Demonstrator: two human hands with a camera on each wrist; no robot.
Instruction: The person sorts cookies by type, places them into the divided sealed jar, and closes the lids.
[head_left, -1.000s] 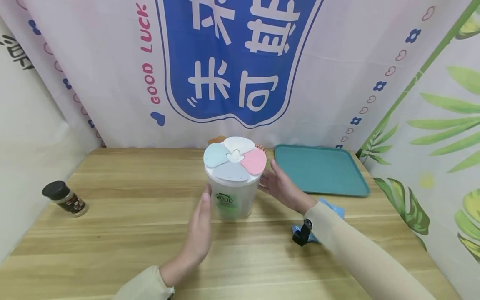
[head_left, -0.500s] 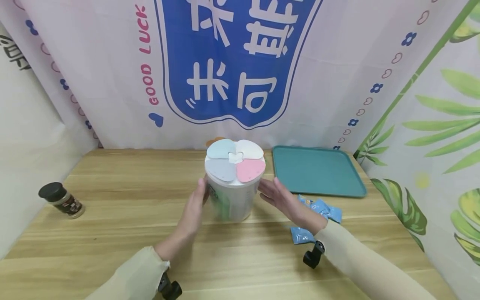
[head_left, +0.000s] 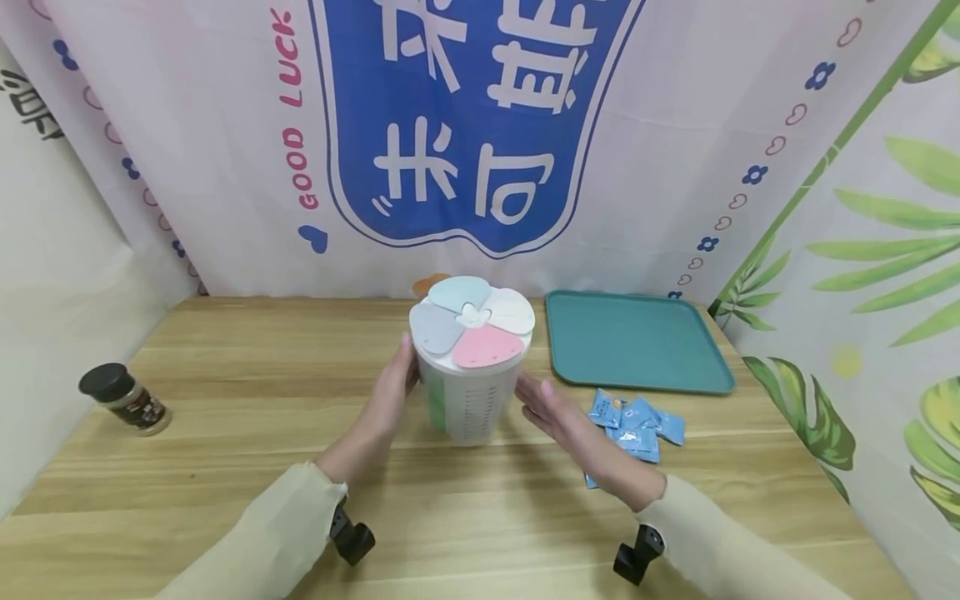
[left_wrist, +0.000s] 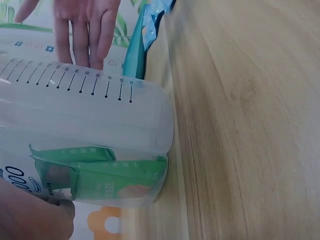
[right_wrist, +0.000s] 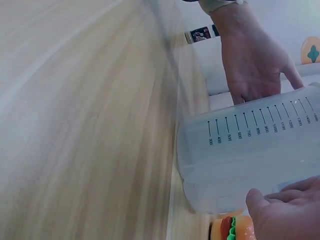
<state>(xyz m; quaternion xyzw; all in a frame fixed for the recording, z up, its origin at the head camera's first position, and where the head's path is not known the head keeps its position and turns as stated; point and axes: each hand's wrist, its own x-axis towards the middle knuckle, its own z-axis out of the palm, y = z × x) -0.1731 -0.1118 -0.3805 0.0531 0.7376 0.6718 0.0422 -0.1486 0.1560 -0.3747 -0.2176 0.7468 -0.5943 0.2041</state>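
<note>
A translucent plastic storage canister (head_left: 468,404) stands upright on the table, topped by a white lid with pink (head_left: 487,347), white, blue and grey petal-shaped flaps. Along its left side lies my left hand (head_left: 378,404), fingers fairly straight and touching the wall. My right hand (head_left: 566,425) is at the opposite side, its extended fingertips by the wall; the far fingers are partly hidden. Green packets (left_wrist: 115,177) show through the wall in the left wrist view. A measuring scale (right_wrist: 260,120) is printed on the side, seen in the right wrist view.
Several blue packets (head_left: 633,425) lie beyond my right wrist. Behind them is a teal tray (head_left: 637,342). A black-capped seasoning jar (head_left: 126,398) stands at the left. A toy hamburger (right_wrist: 232,228) sits behind the canister, and a printed curtain (head_left: 247,150) hangs at the back.
The canister has turned clockwise as seen from above: its pink flap moved from right to front, and the scale replaced the label. My right hand shifted nearer, uncovering more blue packets.
</note>
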